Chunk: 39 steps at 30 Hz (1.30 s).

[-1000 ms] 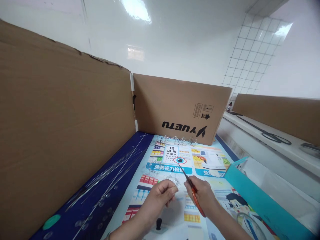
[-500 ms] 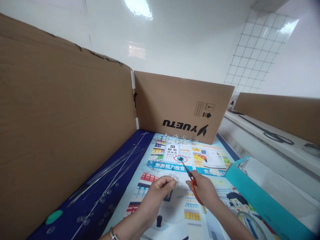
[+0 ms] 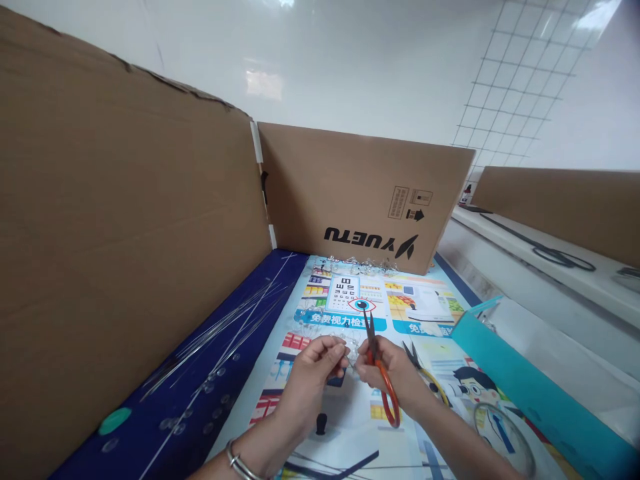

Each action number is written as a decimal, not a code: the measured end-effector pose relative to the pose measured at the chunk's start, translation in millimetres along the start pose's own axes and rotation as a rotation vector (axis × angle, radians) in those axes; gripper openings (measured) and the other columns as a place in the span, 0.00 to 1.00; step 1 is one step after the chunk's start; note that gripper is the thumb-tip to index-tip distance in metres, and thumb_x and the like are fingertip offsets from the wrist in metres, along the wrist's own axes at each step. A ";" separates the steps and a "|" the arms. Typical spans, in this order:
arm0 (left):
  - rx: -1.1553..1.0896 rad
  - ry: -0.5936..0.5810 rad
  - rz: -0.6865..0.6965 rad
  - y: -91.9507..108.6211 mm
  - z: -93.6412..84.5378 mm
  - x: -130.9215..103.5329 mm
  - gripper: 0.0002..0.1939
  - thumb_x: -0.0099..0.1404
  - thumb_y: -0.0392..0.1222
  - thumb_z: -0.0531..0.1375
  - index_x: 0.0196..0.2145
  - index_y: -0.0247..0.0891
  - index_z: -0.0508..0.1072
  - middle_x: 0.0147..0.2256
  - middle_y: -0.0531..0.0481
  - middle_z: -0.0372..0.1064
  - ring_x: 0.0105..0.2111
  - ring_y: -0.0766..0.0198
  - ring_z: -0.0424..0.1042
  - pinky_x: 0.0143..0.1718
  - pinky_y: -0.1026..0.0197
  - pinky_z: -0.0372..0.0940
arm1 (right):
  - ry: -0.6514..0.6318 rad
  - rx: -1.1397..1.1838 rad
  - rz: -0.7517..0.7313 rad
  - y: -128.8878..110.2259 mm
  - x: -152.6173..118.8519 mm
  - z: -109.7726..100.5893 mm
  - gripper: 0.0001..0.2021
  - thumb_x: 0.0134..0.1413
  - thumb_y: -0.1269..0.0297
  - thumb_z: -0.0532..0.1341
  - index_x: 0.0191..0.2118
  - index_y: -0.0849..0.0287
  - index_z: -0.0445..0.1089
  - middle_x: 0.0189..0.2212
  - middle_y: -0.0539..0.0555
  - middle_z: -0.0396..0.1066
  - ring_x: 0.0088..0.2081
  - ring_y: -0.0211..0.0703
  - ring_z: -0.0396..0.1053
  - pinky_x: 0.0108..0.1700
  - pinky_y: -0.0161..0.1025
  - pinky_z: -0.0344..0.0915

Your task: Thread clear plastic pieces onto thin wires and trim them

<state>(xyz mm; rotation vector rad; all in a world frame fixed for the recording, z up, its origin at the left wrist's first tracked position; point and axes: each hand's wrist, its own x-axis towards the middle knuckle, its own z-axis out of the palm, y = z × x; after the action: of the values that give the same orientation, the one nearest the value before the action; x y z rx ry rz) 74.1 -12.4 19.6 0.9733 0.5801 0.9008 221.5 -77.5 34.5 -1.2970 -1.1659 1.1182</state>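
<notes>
In the middle of the head view my left hand (image 3: 307, 377) is closed in a pinch on a thin wire strand with small clear beads (image 3: 352, 350); its exact form is too fine to make out. Close on its right, my right hand (image 3: 400, 377) is wrapped round orange-handled scissors (image 3: 389, 395), whose dark blades point away from me, close together. The right fingertips come near the strand; whether they touch it I cannot tell. Under and beside the right forearm lies a yellow-handled cutting tool (image 3: 434, 383) with dark jaws spread apart.
Cardboard panels (image 3: 125, 220) stand left and behind. Long thin wires (image 3: 220, 327), loose clear beads (image 3: 207, 387) and a green piece (image 3: 115, 421) lie on blue cloth. Beaded pieces (image 3: 365, 265) line the back. At right are a teal box (image 3: 540, 387) and a clear round dish (image 3: 531, 457).
My right hand has moved left, close to my left hand, and the scissors have turned more upright. The yellow-handled tool now shows beside the right forearm. The view has shifted slightly.
</notes>
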 end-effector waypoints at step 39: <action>0.141 -0.060 0.091 10.7 2.5 -2.5 0.08 0.58 0.43 0.59 0.31 0.35 0.69 0.27 0.49 0.69 0.26 0.67 0.66 0.29 0.64 0.60 | 0.253 0.128 -0.030 6.5 -2.6 4.1 0.10 0.43 0.71 0.59 0.35 0.56 0.60 0.22 0.44 0.60 0.22 0.32 0.56 0.25 0.31 0.53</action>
<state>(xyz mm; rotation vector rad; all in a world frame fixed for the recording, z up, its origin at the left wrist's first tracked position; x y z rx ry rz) 70.7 -12.8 30.3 1.1578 0.5577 0.9177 217.5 -79.8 27.8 -1.2761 -0.9095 0.9586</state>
